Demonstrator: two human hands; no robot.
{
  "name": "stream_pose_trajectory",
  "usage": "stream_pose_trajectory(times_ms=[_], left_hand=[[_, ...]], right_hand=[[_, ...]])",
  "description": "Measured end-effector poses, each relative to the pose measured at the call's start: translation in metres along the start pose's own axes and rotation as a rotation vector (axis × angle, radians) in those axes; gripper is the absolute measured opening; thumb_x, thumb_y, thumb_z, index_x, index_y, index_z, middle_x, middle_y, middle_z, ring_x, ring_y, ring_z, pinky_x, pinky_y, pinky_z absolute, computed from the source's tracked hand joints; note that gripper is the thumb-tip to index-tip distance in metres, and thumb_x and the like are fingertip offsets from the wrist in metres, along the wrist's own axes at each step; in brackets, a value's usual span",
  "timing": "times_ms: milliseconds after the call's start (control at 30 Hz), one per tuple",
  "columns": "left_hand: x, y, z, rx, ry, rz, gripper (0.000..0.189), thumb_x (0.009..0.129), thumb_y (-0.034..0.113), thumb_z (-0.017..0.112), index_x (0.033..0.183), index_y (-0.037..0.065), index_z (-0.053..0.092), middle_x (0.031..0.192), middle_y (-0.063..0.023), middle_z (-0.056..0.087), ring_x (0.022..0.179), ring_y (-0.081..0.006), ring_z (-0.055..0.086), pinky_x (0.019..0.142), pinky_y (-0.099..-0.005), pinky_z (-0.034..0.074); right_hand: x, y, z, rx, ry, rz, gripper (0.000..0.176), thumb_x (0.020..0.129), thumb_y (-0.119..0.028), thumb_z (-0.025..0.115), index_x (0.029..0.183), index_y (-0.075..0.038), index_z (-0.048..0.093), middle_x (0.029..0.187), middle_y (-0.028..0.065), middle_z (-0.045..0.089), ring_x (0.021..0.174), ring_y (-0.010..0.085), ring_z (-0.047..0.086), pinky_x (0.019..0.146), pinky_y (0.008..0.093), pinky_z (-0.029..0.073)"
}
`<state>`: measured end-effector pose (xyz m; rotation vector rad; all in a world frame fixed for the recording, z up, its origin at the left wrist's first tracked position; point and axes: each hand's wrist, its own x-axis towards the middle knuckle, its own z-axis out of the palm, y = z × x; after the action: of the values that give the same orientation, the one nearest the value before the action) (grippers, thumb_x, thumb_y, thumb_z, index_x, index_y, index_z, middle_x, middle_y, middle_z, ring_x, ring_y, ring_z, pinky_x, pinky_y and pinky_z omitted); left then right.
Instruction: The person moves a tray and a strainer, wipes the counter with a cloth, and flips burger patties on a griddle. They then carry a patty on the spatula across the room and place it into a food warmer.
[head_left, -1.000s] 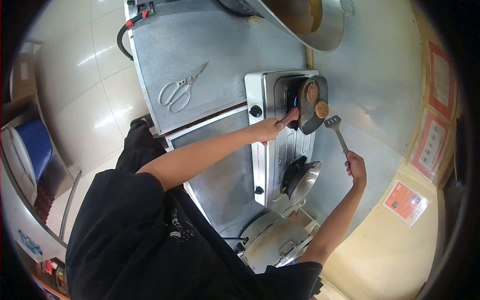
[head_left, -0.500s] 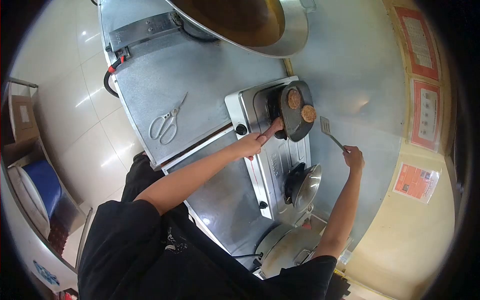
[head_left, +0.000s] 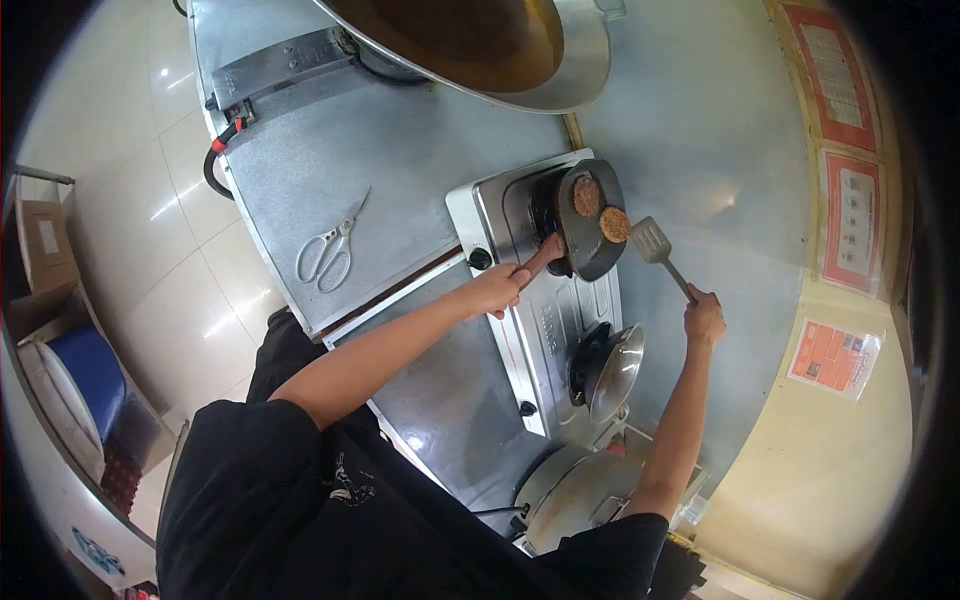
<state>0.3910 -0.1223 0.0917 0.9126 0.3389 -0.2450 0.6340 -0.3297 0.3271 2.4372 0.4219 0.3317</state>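
Note:
My left hand (head_left: 494, 291) is wrapped round the brown handle of a dark frying pan (head_left: 592, 258), which is tilted above the far burner of a gas stove (head_left: 549, 330). Two browned patties (head_left: 586, 196) lie in the pan, side by side. In my right hand (head_left: 705, 318) is a slotted spatula (head_left: 652, 241), gripped by its handle. The spatula's flat blade is just right of the pan's rim, close to the nearer patty, its slots facing me.
A large pot (head_left: 590, 75) of brown liquid stands at the top. Scissors (head_left: 330, 250) lie on the metal counter (head_left: 400, 150). A glass lid (head_left: 617, 375) leans over the near burner, and a lidded pot (head_left: 575, 505) is below. A metal-clad wall (head_left: 730, 130) bounds the right.
The spatula has turned so its blade shows broad side on, slightly higher and closer to the pan. My left hand and the pan have hardly moved.

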Motion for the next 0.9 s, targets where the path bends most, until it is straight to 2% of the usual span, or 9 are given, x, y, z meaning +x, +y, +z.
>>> stream_pose_trajectory(times_ms=[167,267,367,567,767,900], left_hand=[[-0.005,0.007,0.002,0.005,-0.002,0.003,0.038,0.098,0.036,0.037,0.11,0.004,0.052,0.075,-0.0022,0.049,0.061,-0.0116,0.046,0.051,-0.0266,0.044],[-0.002,0.005,0.004,-0.002,0.003,-0.014,0.037,0.098,0.037,0.037,0.107,0.005,0.052,0.074,-0.0017,0.048,0.061,-0.0112,0.046,0.052,-0.0265,0.043],[0.005,-0.004,0.007,-0.013,0.015,0.006,0.036,0.098,0.038,0.036,0.106,0.006,0.051,0.074,-0.0004,0.048,0.06,-0.0102,0.045,0.052,-0.0263,0.043],[0.001,0.003,0.004,0.02,-0.007,-0.035,0.035,0.099,0.037,0.036,0.112,0.009,0.051,0.071,0.0018,0.047,0.058,-0.0087,0.043,0.051,-0.0256,0.043],[0.001,0.001,0.005,-0.01,-0.017,-0.031,0.035,0.098,0.038,0.036,0.115,0.01,0.051,0.069,0.0038,0.046,0.058,-0.0077,0.043,0.053,-0.0256,0.042],[0.005,-0.002,0.007,0.012,-0.006,-0.05,0.036,0.098,0.039,0.037,0.118,0.012,0.05,0.068,0.0046,0.047,0.059,-0.0073,0.044,0.055,-0.0263,0.043]], right_hand=[[-0.035,0.013,-0.032,0.148,0.031,-0.061,0.04,0.081,-0.014,0.065,0.116,-0.034,0.063,0.093,0.0015,0.06,0.087,0.0231,0.061,0.076,0.0397,0.049],[-0.054,0.004,-0.047,0.278,0.015,-0.078,0.042,0.079,-0.013,0.066,0.114,-0.035,0.064,0.089,0.0024,0.059,0.084,0.0242,0.061,0.073,0.0401,0.05],[-0.061,-0.01,-0.043,0.315,-0.012,-0.09,0.041,0.079,-0.015,0.066,0.115,-0.035,0.063,0.091,0.0028,0.061,0.087,0.0246,0.061,0.075,0.0406,0.05],[-0.054,-0.013,-0.056,0.203,-0.169,0.043,0.032,0.08,-0.02,0.065,0.11,-0.032,0.067,0.103,0.0031,0.065,0.097,0.0254,0.062,0.082,0.0408,0.05],[-0.036,-0.026,-0.076,-0.055,-0.267,-0.168,0.028,0.08,-0.017,0.059,0.101,-0.032,0.07,0.103,0.0025,0.066,0.098,0.0252,0.062,0.083,0.0389,0.051],[-0.026,-0.042,-0.063,-0.099,-0.273,-0.164,0.029,0.079,-0.014,0.058,0.1,-0.031,0.07,0.102,0.0003,0.067,0.098,0.0251,0.063,0.082,0.0393,0.051]])
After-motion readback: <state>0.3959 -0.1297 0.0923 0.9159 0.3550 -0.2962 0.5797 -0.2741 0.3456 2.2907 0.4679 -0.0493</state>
